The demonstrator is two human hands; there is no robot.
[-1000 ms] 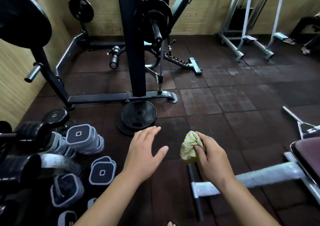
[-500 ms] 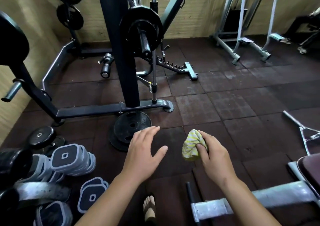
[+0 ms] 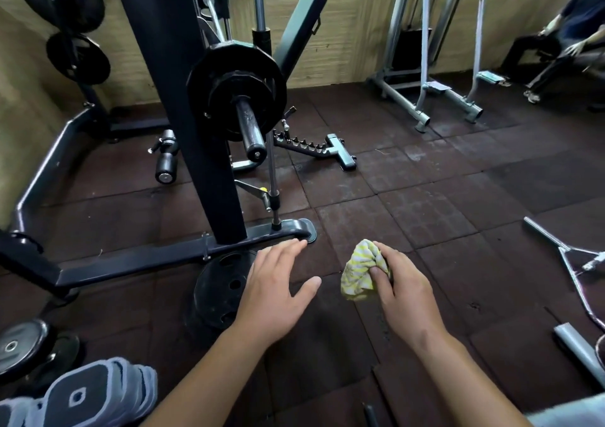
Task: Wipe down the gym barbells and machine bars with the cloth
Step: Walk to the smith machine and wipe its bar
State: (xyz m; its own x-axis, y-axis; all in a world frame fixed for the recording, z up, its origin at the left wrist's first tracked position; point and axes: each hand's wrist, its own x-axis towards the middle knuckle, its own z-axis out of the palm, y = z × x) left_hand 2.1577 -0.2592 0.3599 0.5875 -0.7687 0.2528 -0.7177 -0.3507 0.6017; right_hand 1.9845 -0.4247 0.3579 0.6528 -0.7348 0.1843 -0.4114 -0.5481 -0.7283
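While right hand point(image 3: 404, 291) pinches bunched yellow-striped cloth point(image 3: 360, 271) in fingertip grip above floor point(image 3: 425, 210), left hand point(image 3: 273, 287) hovers empty, fingers spread, just beside cloth; loaded barbell sleeve point(image 3: 247, 125) well ahead, untouched.

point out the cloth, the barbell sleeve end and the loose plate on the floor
cloth point(image 3: 357, 271), head view, on its striped bunched middle
barbell sleeve point(image 3: 250, 133), head view, on the bare shaft
floor plate point(image 3: 217, 287), head view, on its flat face
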